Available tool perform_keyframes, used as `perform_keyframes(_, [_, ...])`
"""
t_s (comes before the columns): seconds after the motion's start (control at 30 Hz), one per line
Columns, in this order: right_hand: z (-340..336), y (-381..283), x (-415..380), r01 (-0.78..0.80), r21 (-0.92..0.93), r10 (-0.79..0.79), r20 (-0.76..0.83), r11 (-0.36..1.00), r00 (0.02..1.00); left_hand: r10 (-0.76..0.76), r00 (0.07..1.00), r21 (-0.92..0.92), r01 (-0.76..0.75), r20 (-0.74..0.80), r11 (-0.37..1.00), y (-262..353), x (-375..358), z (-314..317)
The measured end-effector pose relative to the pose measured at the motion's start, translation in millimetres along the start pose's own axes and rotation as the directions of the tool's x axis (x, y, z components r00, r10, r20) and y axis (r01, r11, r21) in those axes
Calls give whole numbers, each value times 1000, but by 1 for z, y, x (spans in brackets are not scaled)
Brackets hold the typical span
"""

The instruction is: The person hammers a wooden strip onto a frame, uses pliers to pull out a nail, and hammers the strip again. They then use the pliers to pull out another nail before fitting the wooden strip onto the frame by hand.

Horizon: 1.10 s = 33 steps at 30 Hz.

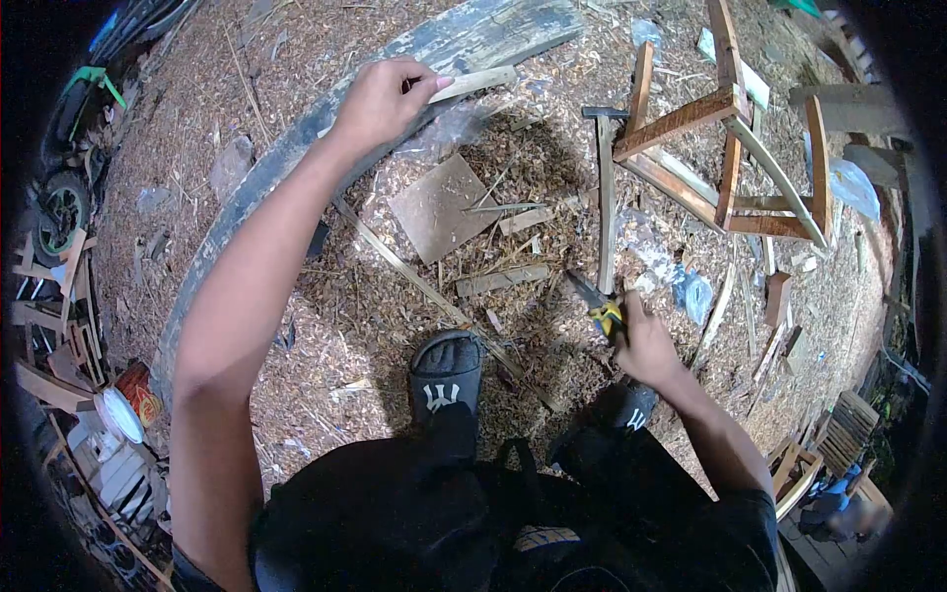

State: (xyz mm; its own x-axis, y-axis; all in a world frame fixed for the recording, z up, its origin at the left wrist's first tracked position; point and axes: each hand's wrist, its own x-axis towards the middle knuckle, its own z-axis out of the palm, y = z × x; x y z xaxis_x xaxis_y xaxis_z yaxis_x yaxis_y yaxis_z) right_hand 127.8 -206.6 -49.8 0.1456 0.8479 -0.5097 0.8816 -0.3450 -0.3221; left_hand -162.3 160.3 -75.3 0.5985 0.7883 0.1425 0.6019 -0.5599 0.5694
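Note:
Near the top centre, my left hand (387,101) is closed on a short, pale wooden strip (480,82), held over a long weathered plank (266,163). My right hand (646,340) is wrapped round the yellow and black handle of a saw or knife (590,294); its dark blade points up and left, towards a hammer (606,197) with a long wooden handle. The exact kind of tool is hard to tell. A square brown board (444,207) lies on the ground between my hands.
An unfinished wooden frame (730,148) stands at the upper right. Wood chips and scraps cover the ground round my sandals (446,370). A blue plastic bag (693,294) lies right of my right hand. At the left are a wheel (65,212) and stacked wood; a person (853,518) is at the lower right.

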Motion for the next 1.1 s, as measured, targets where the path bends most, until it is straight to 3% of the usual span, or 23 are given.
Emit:
perform_keyframes(0.07, [-13,2,2,-14,497,-136,264,868,955,-124,988,-68,130,87,989,8,0,-3])
perform_keyframes(0.1, [-18,-2,2,-163,675,-149,378,719,914,-121,989,-73,127,86,989,8,1,-2])
perform_keyframes(0.13, [-20,-7,2,-164,672,-144,377,722,915,-116,989,-78,123,86,989,8,2,-2])
perform_keyframes(0.2, [-22,-19,0,-4,877,-324,182,481,928,-107,990,-89,115,88,989,13,3,-2])
perform_keyframes(0.27, [-28,-29,9,25,853,-314,165,522,935,-131,981,-121,149,146,981,22,3,-4])
perform_keyframes(0.33, [-36,-45,22,84,936,-270,12,342,963,-139,976,-163,166,167,973,30,3,-2])
perform_keyframes(0.37, [-41,-35,28,-109,926,-223,199,362,954,-151,970,-200,189,192,961,34,3,-1])
perform_keyframes(0.4, [-42,-41,35,-108,926,-220,198,362,955,-148,970,-202,187,193,961,38,2,-1])
perform_keyframes(0.47, [-43,-62,48,-33,962,-313,-56,-272,948,-76,975,-197,119,211,973,47,2,-3])
perform_keyframes(0.6, [-60,-73,66,-42,911,-322,-101,-409,941,-107,941,-199,177,323,964,72,1,-6])
perform_keyframes(0.7, [-61,-71,75,-6,931,-370,-138,-364,919,14,961,-285,68,276,956,89,-6,-12])
perform_keyframes(0.77, [-61,-71,75,4,937,-371,-142,-348,918,9,954,-276,78,298,958,95,-7,-17])
perform_keyframes(0.83, [-62,-71,74,-86,924,-379,-67,-372,923,6,947,-270,86,322,959,101,-9,-19])
perform_keyframes(0.97, [-58,-72,70,-70,888,-377,-121,-455,918,0,950,-248,82,313,965,106,-8,-20])
perform_keyframes(1.03, [-60,-71,69,0,888,-353,-183,-460,918,-22,945,-212,96,327,972,104,-9,-17])
perform_keyframes(1.1, [-68,-76,65,70,904,-291,-207,-421,934,20,972,-190,26,236,981,102,-9,-11])
